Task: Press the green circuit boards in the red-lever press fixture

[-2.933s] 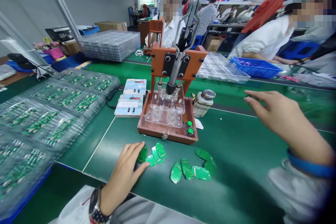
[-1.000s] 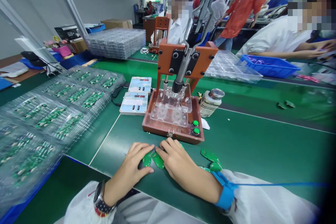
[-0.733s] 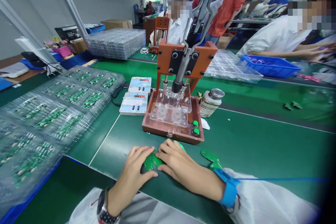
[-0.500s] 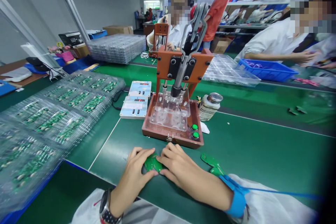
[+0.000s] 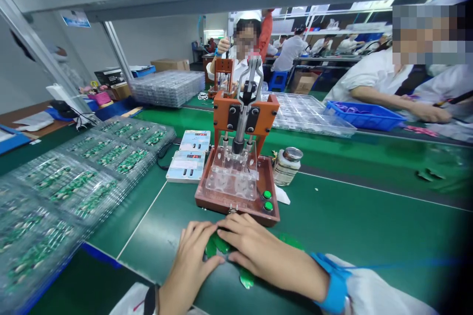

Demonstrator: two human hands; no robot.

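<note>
Two green boards (image 5: 221, 245) lie on the bench (image 5: 351, 236) at the lower centre of the frame, between two hands. The left hand (image 5: 194, 258) curves its fingers half-open beside them, thumb apart; the right hand (image 5: 254, 248) arches over them, its fingers also parted from the thumb. One more board (image 5: 247, 278) shows below the right hand. Above stand one press (image 5: 223, 108), two control boxes (image 5: 186, 163) and one bottle (image 5: 286, 171).

Even light covers the press (image 5: 238, 146); in front, the right hand (image 5: 254, 248) looks soft; left, trays (image 5: 114, 197) glint and blur; far right, the edge is black.
</note>
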